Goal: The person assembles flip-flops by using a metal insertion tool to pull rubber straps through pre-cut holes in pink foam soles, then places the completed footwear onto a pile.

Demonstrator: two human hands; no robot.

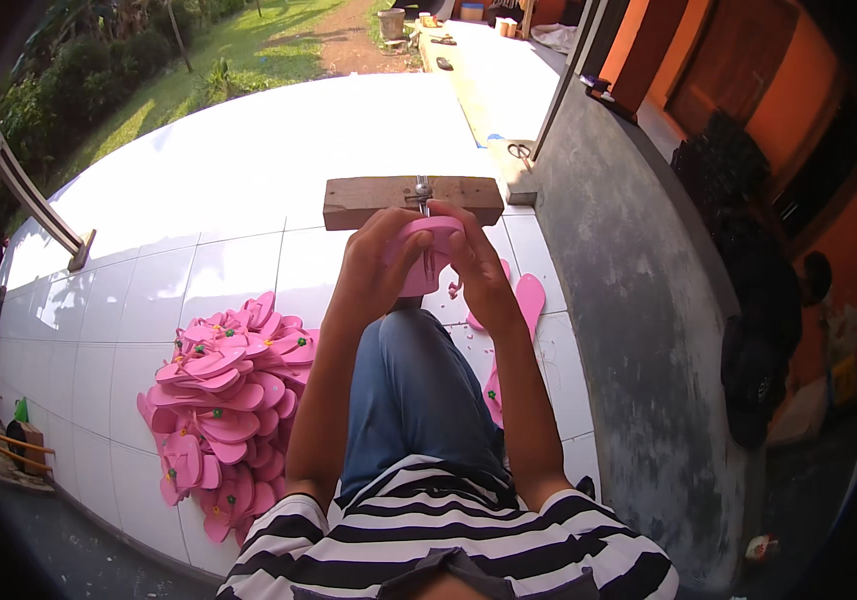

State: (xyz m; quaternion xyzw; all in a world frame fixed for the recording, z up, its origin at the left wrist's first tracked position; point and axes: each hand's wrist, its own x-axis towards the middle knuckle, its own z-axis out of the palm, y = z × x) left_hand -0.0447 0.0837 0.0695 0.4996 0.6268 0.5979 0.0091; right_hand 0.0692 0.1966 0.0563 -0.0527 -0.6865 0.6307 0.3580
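Both my hands grip one pink flip-flop (416, 284) in front of me, at the near side of a wooden block (363, 200). My left hand (373, 262) is closed on its left edge, and my right hand (476, 262) is closed on the right edge. The far end of the flip-flop meets a metal fitting (423, 187) mounted on the block; my fingers partly hide where they touch. Thin strap-like pieces show against the sole, too small to make out. Just right of the flip-flop lie small pink scraps (454, 291) on the tiles.
A big heap of pink flip-flops (228, 400) with small green and yellow details lies to my left. Loose pink soles (529, 298) lie right of my right forearm. Scissors (519, 151) rest on a ledge beyond the block. A low grey wall (638, 330) runs along the right.
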